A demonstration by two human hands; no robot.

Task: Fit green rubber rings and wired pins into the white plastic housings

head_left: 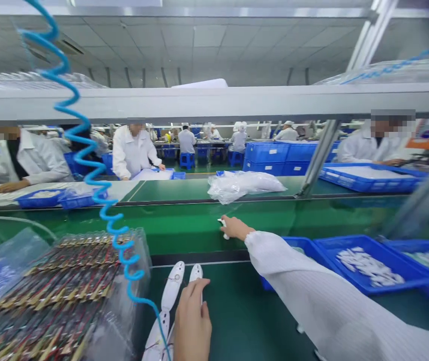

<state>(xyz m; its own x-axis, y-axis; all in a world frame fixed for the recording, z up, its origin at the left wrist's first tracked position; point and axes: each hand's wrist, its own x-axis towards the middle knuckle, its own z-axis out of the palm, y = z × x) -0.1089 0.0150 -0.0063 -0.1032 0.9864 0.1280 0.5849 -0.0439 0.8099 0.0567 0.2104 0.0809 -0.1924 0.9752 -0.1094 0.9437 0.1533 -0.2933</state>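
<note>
My left hand is at the bottom middle, its fingers curled over a long white plastic shell. Another white shell lies beside it, and a third sits below, with thin wires on it. My right hand reaches forward in a white ribbed sleeve. Its fingertips pinch a small white part above the green conveyor belt.
A clear bag of wired strips fills the lower left, and a blue coiled air hose hangs past it. Blue trays of white parts lie at right. A metal shelf rail crosses above, with co-workers and blue crates beyond.
</note>
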